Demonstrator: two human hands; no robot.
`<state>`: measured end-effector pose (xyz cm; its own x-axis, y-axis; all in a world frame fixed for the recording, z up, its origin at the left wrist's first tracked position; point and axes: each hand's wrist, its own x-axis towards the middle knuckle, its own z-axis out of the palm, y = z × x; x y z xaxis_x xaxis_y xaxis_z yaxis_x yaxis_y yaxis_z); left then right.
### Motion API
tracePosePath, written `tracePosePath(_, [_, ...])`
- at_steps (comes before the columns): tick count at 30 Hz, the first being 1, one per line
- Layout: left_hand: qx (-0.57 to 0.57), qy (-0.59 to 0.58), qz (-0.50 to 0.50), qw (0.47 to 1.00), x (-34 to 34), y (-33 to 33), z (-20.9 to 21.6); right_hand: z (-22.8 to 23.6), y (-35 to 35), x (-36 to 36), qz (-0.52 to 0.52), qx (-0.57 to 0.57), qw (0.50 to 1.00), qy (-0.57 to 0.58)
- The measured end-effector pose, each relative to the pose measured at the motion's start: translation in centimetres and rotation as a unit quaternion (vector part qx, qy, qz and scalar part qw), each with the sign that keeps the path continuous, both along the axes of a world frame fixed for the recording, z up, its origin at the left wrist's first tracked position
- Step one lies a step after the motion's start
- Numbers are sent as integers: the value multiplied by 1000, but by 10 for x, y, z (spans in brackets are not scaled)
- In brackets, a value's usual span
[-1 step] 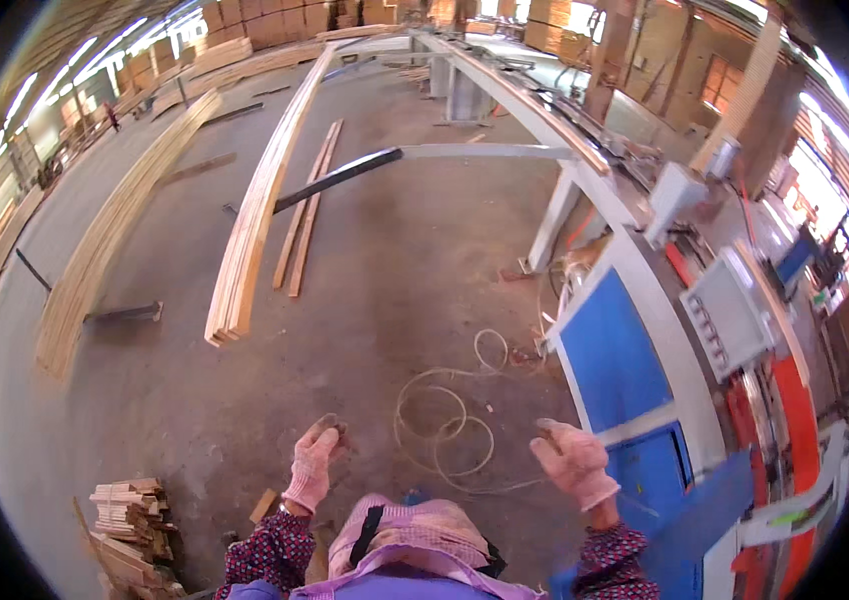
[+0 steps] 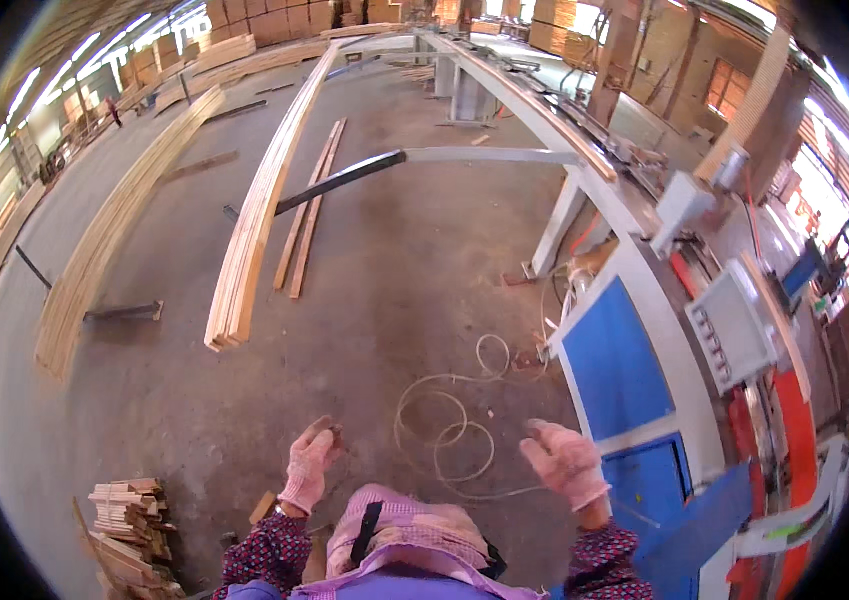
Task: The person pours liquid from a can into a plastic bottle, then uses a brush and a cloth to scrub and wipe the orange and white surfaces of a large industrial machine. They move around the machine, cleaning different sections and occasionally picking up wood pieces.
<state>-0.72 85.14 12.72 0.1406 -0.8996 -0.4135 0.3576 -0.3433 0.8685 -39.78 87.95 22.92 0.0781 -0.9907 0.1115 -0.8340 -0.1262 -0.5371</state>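
Note:
My left hand [image 2: 310,466], in a pink work glove with darkened fingertips, is held up in front of my body. Its fingers are loosely bent, and nothing shows between them. Level with it on the other side is my right hand [image 2: 567,464], gloved the same way, fingers half curled and a little apart, holding nothing visible. Both hands hang in the air above the concrete floor [image 2: 395,300]. Nearest the right hand are a blue-panelled machine [image 2: 617,350] and a thin pale hose [image 2: 465,425] coiled on the floor.
Long boards [image 2: 255,240] lie across a dark support arm [image 2: 345,182] ahead on the left. A further board stack [image 2: 115,240] is farther left. Short wood pieces [image 2: 130,520] are piled at lower left. A control box [image 2: 732,325] and a long machine rail [image 2: 525,100] stand right.
My right hand has shifted slightly left and up. The left hand has barely moved, and the view has turned a little.

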Motion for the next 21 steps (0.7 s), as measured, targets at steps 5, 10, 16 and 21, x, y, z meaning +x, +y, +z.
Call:
tracePosePath(5, [27, 7, 37, 999, 33, -107, -26, -15, -139, 51, 57, -36, 997, 47])
tracePosePath(10, [28, -30, -41, 998, 24, -270, -29, -40, -247, 63, -26, 67, 995, 62])
tracePosePath(16, [-24, -64, -206, 976, -25, -454, 9, -53, -336, 52, -157, 150, 974, 60])
tracePosePath(21, [-56, -62, -271, 959, -58, -563, 8, -69, -394, 48, -191, 228, 953, 59])
